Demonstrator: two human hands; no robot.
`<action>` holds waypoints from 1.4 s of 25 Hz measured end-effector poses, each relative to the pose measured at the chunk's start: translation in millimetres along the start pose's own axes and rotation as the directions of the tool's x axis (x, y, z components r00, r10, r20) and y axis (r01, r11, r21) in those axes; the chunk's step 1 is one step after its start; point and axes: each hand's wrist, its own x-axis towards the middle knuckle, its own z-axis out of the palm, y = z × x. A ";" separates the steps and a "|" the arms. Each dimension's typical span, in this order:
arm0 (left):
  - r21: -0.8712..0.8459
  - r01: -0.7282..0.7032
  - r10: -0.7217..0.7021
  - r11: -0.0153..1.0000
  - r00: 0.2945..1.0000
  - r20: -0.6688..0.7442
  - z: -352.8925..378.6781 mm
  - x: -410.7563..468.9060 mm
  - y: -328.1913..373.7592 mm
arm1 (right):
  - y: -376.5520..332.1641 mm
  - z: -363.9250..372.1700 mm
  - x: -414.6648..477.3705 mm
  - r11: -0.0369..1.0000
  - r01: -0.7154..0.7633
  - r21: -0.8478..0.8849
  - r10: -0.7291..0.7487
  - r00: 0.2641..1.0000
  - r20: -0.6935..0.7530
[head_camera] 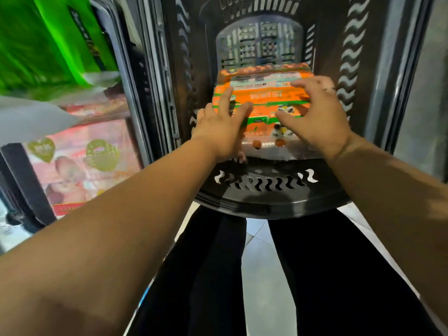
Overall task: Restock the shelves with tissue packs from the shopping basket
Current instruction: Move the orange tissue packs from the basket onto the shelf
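An orange and green tissue pack (264, 93) lies inside the deep black shopping basket (269, 197), near its bottom. Both my arms reach down into the basket. My left hand (221, 127) lies on the pack's left end, fingers spread over its top and edge. My right hand (317, 115) is over the pack's right end, fingers spread and bent, thumb against the near face. Whether the pack is lifted off the basket floor I cannot tell.
Shelves stand at the left, with green tissue packs (46, 44) above and pink packs with a baby picture (80, 166) below. The basket's slotted walls close in the pack on all sides. My black-trousered legs and pale floor tiles (257, 263) are below.
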 end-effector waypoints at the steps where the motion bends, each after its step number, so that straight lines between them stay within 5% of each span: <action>1: 0.014 0.025 -0.025 1.000 0.999 -0.043 4.4 4.6 2.3 | -1.9 4.2 -1.2 0.999 0.033 -0.020 -0.033 0.999 0.007; 5: -0.007 0.027 -0.028 1.000 0.992 -0.124 24.0 9.2 1.8 | -2.3 5.9 -8.3 0.941 0.179 -0.287 -0.144 0.980 0.137; 8: -0.129 0.028 -0.065 0.991 0.953 -0.297 35.0 4.6 2.5 | 17.1 10.1 -14.0 0.720 0.304 -0.624 -0.167 0.948 0.270; 10: -0.203 0.018 -0.098 0.979 0.917 -0.388 30.8 7.7 2.7 | 22.4 16.8 -7.8 0.657 0.271 -0.704 -0.205 0.962 0.179; 14: -0.167 -0.039 -0.029 0.985 0.922 -0.386 13.1 16.8 -8.5 | 12.1 12.4 17.0 0.668 0.190 -0.719 -0.229 0.973 0.044; 26: -0.081 0.052 -0.069 0.995 0.975 -0.211 -73.6 -43.0 -2.3 | -66.6 -64.0 -31.4 0.735 0.181 -0.654 -0.133 0.983 0.123; 31: 0.069 -0.032 0.048 0.997 0.967 -0.252 -110.9 -70.4 24.5 | -89.1 -108.5 -64.2 0.789 0.091 -0.608 -0.027 0.993 0.113; 35: -0.050 -0.091 0.075 0.995 0.962 -0.261 -130.4 -97.5 0.8 | -104.5 -108.0 -78.3 0.795 0.126 -0.594 -0.081 0.992 0.101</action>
